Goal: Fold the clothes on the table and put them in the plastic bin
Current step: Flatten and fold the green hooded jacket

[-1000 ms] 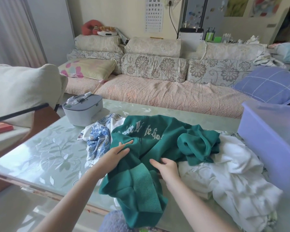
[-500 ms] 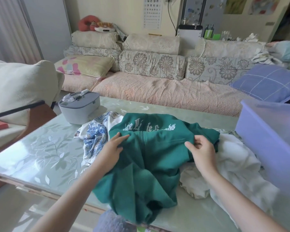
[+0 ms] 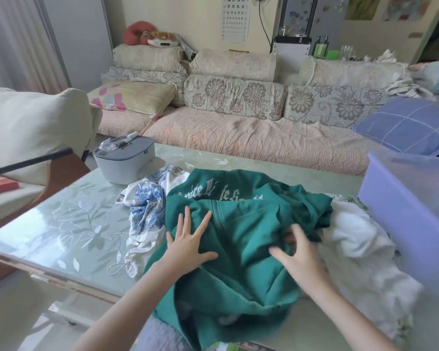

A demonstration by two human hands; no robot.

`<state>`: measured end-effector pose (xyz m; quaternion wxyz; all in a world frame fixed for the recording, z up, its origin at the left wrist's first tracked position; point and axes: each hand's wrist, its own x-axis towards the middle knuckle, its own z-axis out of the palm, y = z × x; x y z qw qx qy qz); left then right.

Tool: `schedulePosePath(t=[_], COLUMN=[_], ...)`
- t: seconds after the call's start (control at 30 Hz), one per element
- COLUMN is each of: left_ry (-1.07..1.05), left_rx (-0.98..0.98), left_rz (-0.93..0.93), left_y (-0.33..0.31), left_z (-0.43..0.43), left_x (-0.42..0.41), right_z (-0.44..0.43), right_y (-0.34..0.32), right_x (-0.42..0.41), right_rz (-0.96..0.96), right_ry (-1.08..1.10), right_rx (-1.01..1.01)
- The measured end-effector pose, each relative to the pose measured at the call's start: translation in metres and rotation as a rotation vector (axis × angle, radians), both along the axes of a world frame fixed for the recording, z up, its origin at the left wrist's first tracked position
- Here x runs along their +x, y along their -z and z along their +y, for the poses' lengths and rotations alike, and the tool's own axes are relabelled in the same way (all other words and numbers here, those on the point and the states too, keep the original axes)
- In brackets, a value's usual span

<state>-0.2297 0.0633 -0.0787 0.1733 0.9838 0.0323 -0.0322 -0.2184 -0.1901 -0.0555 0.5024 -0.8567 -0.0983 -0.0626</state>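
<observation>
The left hand (image 3: 188,245) is lying flat, its fingers (image 3: 186,220) spread wide and pressing down on the green zip sweatshirt (image 3: 241,239) at about the garment's 9 o'clock. The right hand (image 3: 298,254) is curling its fingers (image 3: 296,230) and thumb into a bunch of the same green fabric at about 3 o'clock. Motion blur is hiding the finer detail of that grip.

The sweatshirt is lying crumpled in the middle of the table (image 3: 69,224), with its white lettering showing at 12 o'clock and its hem hanging over the near edge at 6 o'clock. A blue-and-white patterned garment (image 3: 147,202) is touching it at 10 o'clock. A white garment (image 3: 352,239) is bunching against it at 3 o'clock.

The translucent purple plastic bin (image 3: 416,211) is standing at the table's 3 o'clock edge, just beside the white garment. A grey lidded case (image 3: 124,159) is sitting at 11 o'clock, near the patterned garment. A floral sofa (image 3: 238,138) is running along behind the table at 12 o'clock.
</observation>
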Motion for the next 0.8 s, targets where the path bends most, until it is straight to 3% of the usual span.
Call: schedulePosePath(t=[0.07, 0.1, 0.13, 0.23, 0.27, 0.33, 0.37, 0.43, 0.5, 0.53, 0.6, 0.7, 0.77, 0.8], left_ry=[0.006, 0.011, 0.022, 0.069, 0.079, 0.068, 0.037, -0.040, -0.069, -0.043, -0.011, 0.055, 0.095, 0.081], left_rx=[0.043, 0.073, 0.102, 0.197, 0.220, 0.215, 0.164, 0.030, 0.053, 0.066, 0.091, 0.149, 0.036, -0.074], left_rz=[0.011, 0.008, 0.004, 0.057, 0.090, 0.097, 0.008, -0.367, -0.619, -0.574, -0.314, 0.009, 0.042, -0.029], left_y=[0.003, 0.005, 0.008, 0.015, 0.017, 0.017, 0.015, 0.008, 0.002, -0.002, 0.001, 0.016, 0.018, 0.014], left_z=[-0.008, -0.012, -0.016, -0.026, -0.028, -0.030, -0.029, -0.027, -0.025, -0.025, -0.023, -0.013, -0.006, -0.002], left_x=[0.005, 0.008, 0.009, 0.011, 0.012, 0.011, 0.012, 0.014, 0.021, 0.024, 0.030, 0.035, 0.036, 0.036], right_z=[-0.017, -0.030, -0.043, -0.070, -0.072, -0.068, -0.064, -0.057, -0.046, -0.038, -0.021, -0.010, -0.008, -0.006], right_y=[-0.023, -0.035, -0.043, -0.042, -0.035, -0.025, -0.024, -0.024, -0.031, -0.034, -0.032, 0.000, 0.016, 0.015], right_x=[-0.001, -0.001, -0.001, -0.001, -0.002, -0.007, -0.007, -0.004, 0.002, 0.006, 0.011, 0.020, 0.020, 0.020], right_rz=[-0.213, -0.229, -0.184, 0.154, 0.203, 0.161, 0.070, -0.166, -0.318, -0.323, -0.222, 0.040, 0.168, 0.192], right_ry=[0.154, 0.217, 0.253, 0.194, 0.162, 0.171, 0.203, 0.190, -0.017, -0.152, -0.320, -0.396, -0.440, -0.437], right_rx=[-0.173, -0.236, -0.360, -0.980, -1.067, -1.040, -0.984, -0.858, -0.811, -0.825, -0.867, -1.052, -1.171, -1.166])
